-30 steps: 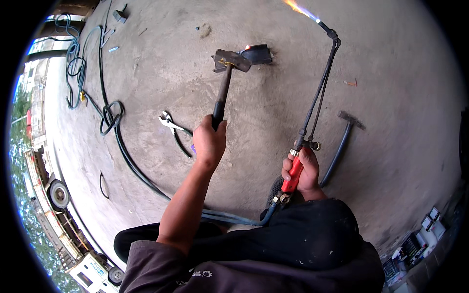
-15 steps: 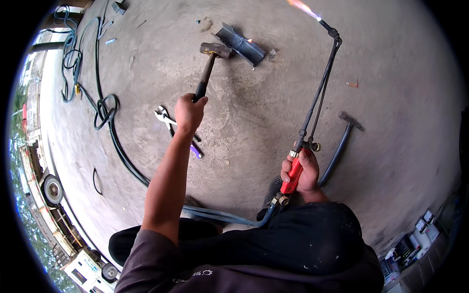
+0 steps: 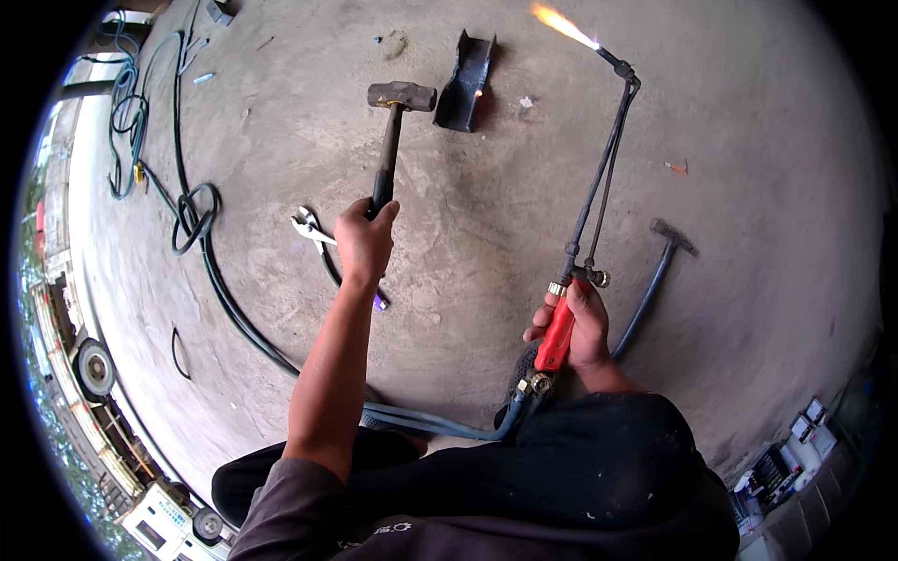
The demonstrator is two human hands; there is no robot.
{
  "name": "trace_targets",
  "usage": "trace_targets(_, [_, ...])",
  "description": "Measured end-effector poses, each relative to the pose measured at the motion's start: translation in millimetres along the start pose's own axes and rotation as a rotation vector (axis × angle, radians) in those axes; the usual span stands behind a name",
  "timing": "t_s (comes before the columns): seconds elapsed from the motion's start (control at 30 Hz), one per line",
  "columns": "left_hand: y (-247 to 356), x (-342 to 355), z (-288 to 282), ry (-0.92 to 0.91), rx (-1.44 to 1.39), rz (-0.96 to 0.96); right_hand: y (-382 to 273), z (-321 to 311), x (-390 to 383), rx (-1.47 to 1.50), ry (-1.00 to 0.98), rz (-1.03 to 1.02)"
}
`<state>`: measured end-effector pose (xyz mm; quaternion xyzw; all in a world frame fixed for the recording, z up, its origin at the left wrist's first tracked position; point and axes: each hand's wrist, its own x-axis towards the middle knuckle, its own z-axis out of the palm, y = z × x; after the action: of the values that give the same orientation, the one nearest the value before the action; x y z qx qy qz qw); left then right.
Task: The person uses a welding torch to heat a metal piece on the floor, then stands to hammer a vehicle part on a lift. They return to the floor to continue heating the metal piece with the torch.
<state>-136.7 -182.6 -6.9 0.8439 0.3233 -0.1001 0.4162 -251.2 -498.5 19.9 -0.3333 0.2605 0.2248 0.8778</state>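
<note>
My left hand (image 3: 366, 240) is closed round the dark handle of a sledgehammer (image 3: 402, 96), its steel head pointing away from me. Just right of the hammer head lies a dark bent steel channel piece (image 3: 460, 89) on the floor, with a small glowing orange spot on its right edge. My right hand (image 3: 584, 327) grips the red handle of a gas cutting torch (image 3: 557, 338). A flame (image 3: 564, 24) burns at the torch tip, pointing up and left, apart from the steel. Blue hoses (image 3: 426, 421) run from the torch's lower end across to the left.
Pliers (image 3: 311, 227) lie beside my left wrist. A second hammer (image 3: 669, 238) with a blue handle rests to the right. Dark hoses (image 3: 194, 220) loop over the concrete floor at left. A truck (image 3: 94, 369) stands at the far left; boxes (image 3: 781, 472) sit at lower right.
The steel piece has turned to lie more lengthwise, away from me. The hammer has shifted slightly left and now sits apart from it. The torch tip has moved a little left; its flame looks more orange.
</note>
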Motion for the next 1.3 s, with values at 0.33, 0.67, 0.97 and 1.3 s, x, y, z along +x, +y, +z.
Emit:
trace_targets(0.33, [-63.2,-51.1,1.2,0.063,0.076,-0.017,-9.6,16.8,34.6,0.005,-0.046,0.064])
trace_targets(0.67, [-24.0,-84.8,25.3,-0.002,0.043,0.158,-20.6,4.7,30.5,0.046,-0.041,-0.094])
trace_targets(0.97, [85.4,-48.3,80.0,-0.101,0.159,0.355,-14.2,4.4,12.1,-0.010,-0.041,-0.124])
trace_targets(1.3, [33.2,-55.3,31.6,-0.150,0.401,0.308,-11.2,-5.0,5.1,0.023,-0.107,-0.094])
